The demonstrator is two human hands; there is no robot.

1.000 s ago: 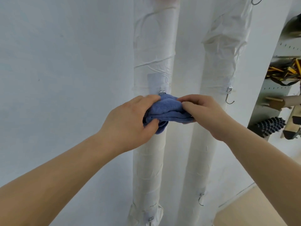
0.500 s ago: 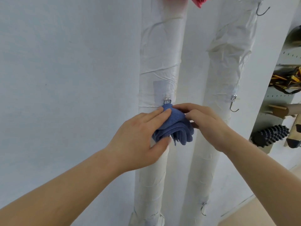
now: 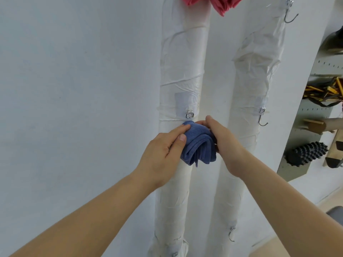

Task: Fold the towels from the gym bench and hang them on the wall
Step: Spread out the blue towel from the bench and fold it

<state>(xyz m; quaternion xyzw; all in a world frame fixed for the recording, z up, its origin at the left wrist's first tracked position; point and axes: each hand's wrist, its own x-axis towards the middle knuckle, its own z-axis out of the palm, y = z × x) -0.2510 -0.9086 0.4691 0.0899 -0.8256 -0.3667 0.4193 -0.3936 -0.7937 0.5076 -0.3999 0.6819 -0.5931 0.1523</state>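
Gym storage corner, going by the gear: grey pegboard rack [image 3: 304, 115] at right holds a black spiky foam roller [image 3: 306, 153], yellow-and-black straps [image 3: 323, 91] and wooden pieces [image 3: 315, 125]. Plain white wall [image 3: 74, 89] with two vertical pipes [image 3: 180, 71] wrapped in white sheeting, metal hooks [image 3: 262, 120] stuck on them. Pink towel [image 3: 222, 4] up top, blue towel [image 3: 198, 145] lower down on the left pipe; beige floor [image 3: 278, 247] bottom right.

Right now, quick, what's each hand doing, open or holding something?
Left hand: closed, pinching the blue towel on its left side.
Right hand: closed, gripping the same towel's right side.
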